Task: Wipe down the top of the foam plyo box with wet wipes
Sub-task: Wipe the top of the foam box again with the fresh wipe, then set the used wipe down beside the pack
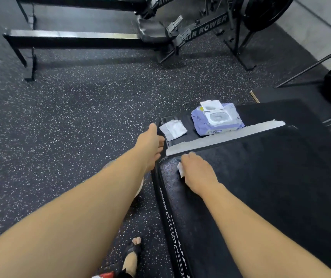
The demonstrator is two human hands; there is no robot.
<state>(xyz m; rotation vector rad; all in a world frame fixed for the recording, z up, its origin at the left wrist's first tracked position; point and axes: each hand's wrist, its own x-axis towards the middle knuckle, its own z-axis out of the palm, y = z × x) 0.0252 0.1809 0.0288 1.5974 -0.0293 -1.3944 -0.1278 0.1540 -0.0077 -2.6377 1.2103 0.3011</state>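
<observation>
Your left hand (150, 145): fingers relaxed, at foam plyo box (261, 177) left edge | your right hand (198, 173): grips wet wipe (180, 171) against box top | wipe pack (218, 119): far end, lid open

The right hand (197, 173) hides most of the wipe (180, 171); the plyo box (281, 177) runs past the right edge.

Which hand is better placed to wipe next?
Right: the right hand holds a crumpled white wet wipe on the black foam plyo box; the left hand sits wipeless at its edge.
</observation>
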